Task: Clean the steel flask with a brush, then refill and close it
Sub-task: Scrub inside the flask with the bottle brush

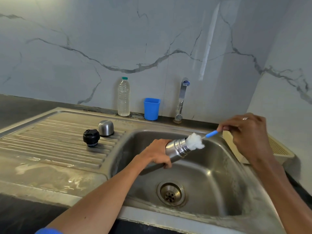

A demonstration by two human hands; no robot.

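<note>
Over the basin of the stainless steel sink (219, 174), the left hand (157, 153) gripped the cylindrical brushed-steel flask (177, 150), fingers curled under the body and thumb over the top. The flask was held tilted, its threaded mouth pointing up and to the right, clear of the basin floor. The white fluffy head of the bottle brush (195, 141) bulged at the flask's mouth, partly inside it. The brush's blue handle (211, 133) ran up and right to the right hand (246, 132), which pinched the handle's end between thumb and fingertips, the other fingers bent; a ring showed on one finger.

On the ribbed draining board (55, 142) to the left stood the black plastic stopper (91, 137) and, just beside it, the rounded steel cup lid (106, 128), set mouth down. Against the marbled wall (118, 39) stood a clear plastic water bottle with a green cap (124, 97), a blue square plastic cup (151, 108) near it, and a chrome tap (182, 98) behind the basin. The round drain strainer (170, 194) sat in the basin floor. A cream plastic tray (278, 149) lay at the sink's right edge, behind the right wrist.
</note>
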